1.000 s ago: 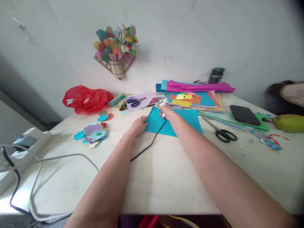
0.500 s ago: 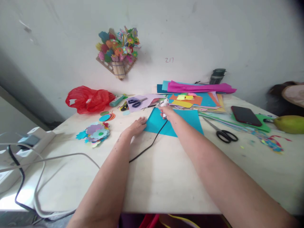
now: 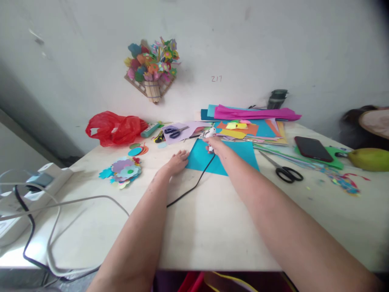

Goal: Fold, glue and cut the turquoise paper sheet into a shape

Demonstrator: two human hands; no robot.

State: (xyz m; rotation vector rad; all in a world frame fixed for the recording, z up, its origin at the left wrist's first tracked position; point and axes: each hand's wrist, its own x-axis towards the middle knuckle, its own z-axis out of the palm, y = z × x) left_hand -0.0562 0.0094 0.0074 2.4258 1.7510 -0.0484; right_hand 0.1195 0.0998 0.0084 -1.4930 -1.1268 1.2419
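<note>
While the left hand [image 3: 178,161] lies flat and open on the pale, flat-topped desk [image 3: 212,227], empty, just beside a bright blue rectangular sheet [image 3: 246,156], the right hand [image 3: 215,145] is wrapped around a white gun-shaped tool [image 3: 211,132] with a thin black cord [image 3: 197,183]. From here, tool's at the sheet's far left corner; contact unclear. Black-handled metal scissors [image 3: 282,168] sit right of the sheet.
</note>
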